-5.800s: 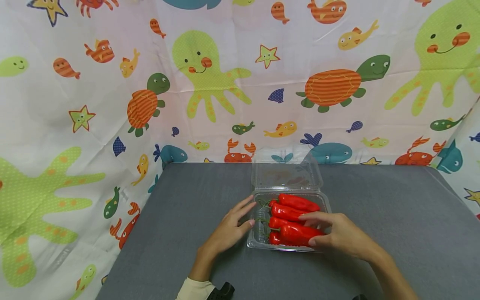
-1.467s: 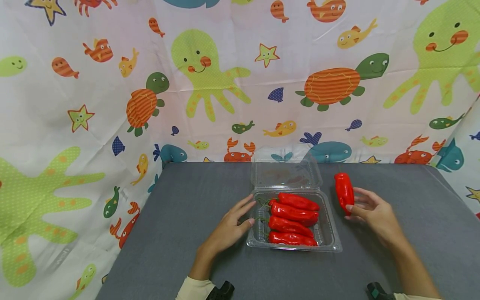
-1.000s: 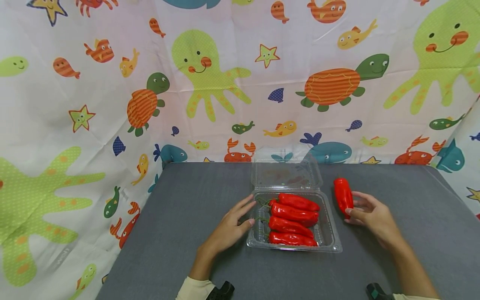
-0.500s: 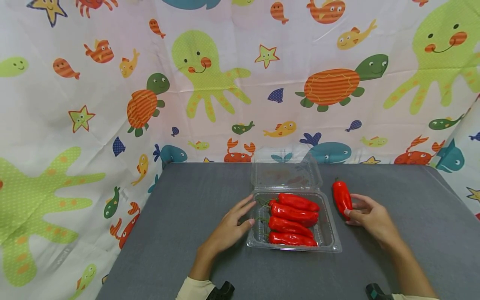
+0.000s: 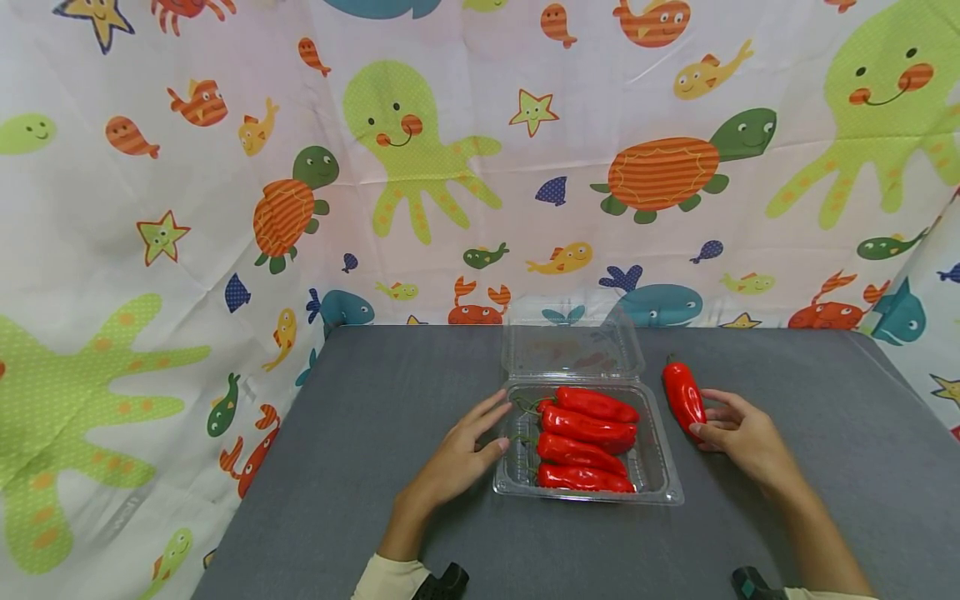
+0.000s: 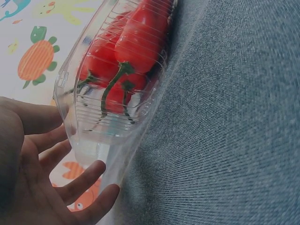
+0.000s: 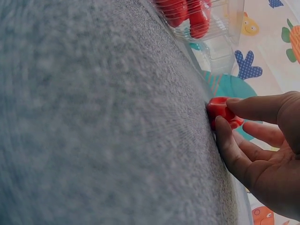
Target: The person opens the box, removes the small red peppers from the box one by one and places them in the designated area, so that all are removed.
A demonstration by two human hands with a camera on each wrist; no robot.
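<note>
A clear plastic clamshell box (image 5: 666,492) stands on the table with its lid (image 5: 573,350) raised at the back. Several red peppers (image 5: 588,427) lie side by side inside, green stems toward the left. My left hand (image 5: 459,454) is at the box's left side, its thumb (image 6: 40,118) against the clear wall and the other fingers spread loosely. To the right of the box, one red pepper (image 5: 682,396) lies on the table with its stem pointing away. My right hand (image 5: 746,433) pinches its near end between thumb and fingers, as the right wrist view also shows.
Grey cloth covers the table (image 5: 375,392). Behind and to the left hangs a white curtain (image 5: 465,192) printed with sea animals, meeting the table's back edge. The raised lid leans close to that curtain.
My right hand has carried one red pepper out of the box to the right. It has since lowered, laying the pepper flat on the table. The left hand has stayed in place.
</note>
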